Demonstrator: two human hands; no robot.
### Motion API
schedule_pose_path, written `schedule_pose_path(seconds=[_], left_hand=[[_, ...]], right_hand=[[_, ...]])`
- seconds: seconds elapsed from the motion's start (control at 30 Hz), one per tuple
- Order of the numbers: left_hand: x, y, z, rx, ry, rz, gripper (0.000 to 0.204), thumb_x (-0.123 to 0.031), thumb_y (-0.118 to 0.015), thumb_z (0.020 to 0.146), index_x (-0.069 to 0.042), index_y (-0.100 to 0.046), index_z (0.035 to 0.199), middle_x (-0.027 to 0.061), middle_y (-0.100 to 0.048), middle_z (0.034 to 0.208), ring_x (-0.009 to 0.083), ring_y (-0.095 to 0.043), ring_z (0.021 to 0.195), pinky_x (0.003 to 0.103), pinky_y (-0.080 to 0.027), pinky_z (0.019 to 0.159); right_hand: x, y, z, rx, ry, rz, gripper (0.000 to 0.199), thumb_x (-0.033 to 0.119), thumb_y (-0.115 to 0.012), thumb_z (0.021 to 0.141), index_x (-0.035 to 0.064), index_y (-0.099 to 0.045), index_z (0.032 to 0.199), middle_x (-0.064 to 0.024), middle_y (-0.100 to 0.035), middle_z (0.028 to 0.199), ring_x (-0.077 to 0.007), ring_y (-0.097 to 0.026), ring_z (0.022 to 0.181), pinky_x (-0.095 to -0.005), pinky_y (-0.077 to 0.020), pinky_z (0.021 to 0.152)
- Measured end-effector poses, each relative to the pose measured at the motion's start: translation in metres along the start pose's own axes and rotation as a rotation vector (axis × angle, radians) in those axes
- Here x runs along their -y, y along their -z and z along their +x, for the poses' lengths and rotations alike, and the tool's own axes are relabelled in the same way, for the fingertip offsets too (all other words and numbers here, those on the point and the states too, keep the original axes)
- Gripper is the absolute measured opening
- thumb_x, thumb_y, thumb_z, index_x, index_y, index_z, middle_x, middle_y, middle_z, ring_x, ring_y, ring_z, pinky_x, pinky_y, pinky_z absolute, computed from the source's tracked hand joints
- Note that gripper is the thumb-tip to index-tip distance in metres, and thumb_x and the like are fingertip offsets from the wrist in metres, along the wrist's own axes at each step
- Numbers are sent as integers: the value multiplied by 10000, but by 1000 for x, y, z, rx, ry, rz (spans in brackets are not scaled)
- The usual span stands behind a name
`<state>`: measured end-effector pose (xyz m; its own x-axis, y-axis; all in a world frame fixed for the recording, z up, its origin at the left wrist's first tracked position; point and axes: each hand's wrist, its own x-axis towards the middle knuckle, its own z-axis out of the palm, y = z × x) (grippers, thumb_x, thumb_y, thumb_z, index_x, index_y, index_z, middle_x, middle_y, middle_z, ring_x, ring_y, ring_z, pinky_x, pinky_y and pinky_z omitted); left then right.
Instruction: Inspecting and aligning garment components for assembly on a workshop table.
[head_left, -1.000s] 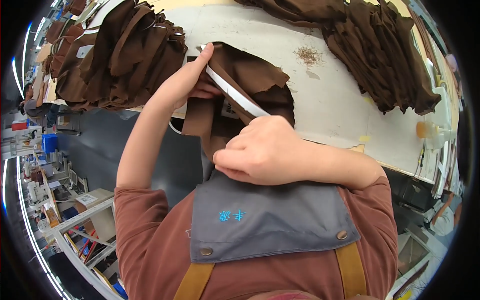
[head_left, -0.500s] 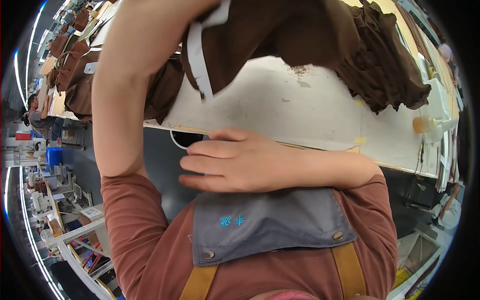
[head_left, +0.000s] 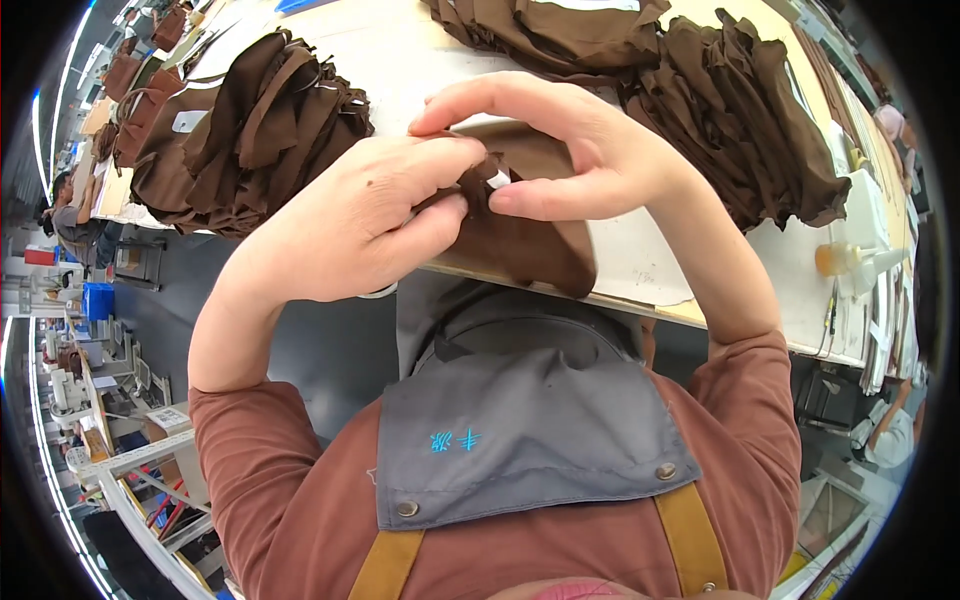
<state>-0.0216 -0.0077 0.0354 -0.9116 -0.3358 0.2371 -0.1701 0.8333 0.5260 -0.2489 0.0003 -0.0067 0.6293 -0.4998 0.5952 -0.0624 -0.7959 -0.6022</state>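
Over the table's near edge, a soft brown piece of leather-like material (head_left: 520,245) hangs down between my hands. My left hand (head_left: 370,215) is closed, pinching its gathered upper edge between thumb and fingers. My right hand (head_left: 590,150) curves round from the other side, its thumb pressed beside a small white bit (head_left: 498,180) at the fold and its forefinger reaching over to my left hand's knuckles. The fingers hide part of the gathered edge.
Heaped brown pieces lie on the pale worktable (head_left: 640,255): a left pile (head_left: 255,140), a far pile (head_left: 560,40) and a right pile (head_left: 745,120). A bottle with amber liquid (head_left: 835,260) stands at the right. A co-worker (head_left: 75,215) sits far left.
My left hand has come back from the far side, bringing a brown piece close to me. My right hand, earlier bare before my chest, has risen and now grips the piece too.
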Motion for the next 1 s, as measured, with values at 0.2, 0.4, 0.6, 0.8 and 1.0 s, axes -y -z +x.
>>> schedule_pose_path(seconds=[0.2, 0.4, 0.6, 0.8, 1.0], left_hand=[[-13, 10, -10, -111, 86, -182, 202, -23, -502, 751, 5, -559, 942, 108, -509, 688, 217, -504, 575, 328, -417, 560], [-6, 19, -18, -236, 116, -75, 140, -14, -568, 756, 34, -579, 887, 65, -482, 768, 149, -456, 677, 278, -361, 598], [-1, 13, -22, -308, 242, 87, 87, -29, -649, 794, 12, -616, 862, 79, -507, 733, 185, -513, 653, 300, -425, 614], [19, 1, -31, -322, 212, -404, 81, -67, -657, 857, 6, -674, 889, 4, -474, 706, 104, -430, 638, 266, -355, 579], [21, -13, -30, -331, 210, -382, 145, -142, -671, 911, -7, -691, 863, -22, -468, 696, 72, -400, 643, 246, -328, 573]], right_hand=[[3, -1, 18, 113, -229, 316, 519, 183, -737, 816, 11, -489, 1237, -48, -555, 1165, -149, -543, 990, -316, -418, 933], [14, -3, 17, 8, -194, 30, 272, 207, -789, 795, 7, -617, 862, -37, -546, 796, -137, -530, 738, -264, -453, 663], [26, -18, 10, -219, -392, -176, 273, 145, -803, 753, 28, -561, 801, -3, -503, 705, -113, -433, 656, -257, -384, 582], [39, -20, 4, -218, -332, -182, 247, 295, -724, 835, 60, -651, 836, -56, -594, 681, -157, -544, 611, -287, -423, 573], [27, -29, -7, -278, -423, -13, 207, 263, -683, 876, 59, -708, 849, -31, -594, 650, -109, -515, 574, -266, -407, 535]])
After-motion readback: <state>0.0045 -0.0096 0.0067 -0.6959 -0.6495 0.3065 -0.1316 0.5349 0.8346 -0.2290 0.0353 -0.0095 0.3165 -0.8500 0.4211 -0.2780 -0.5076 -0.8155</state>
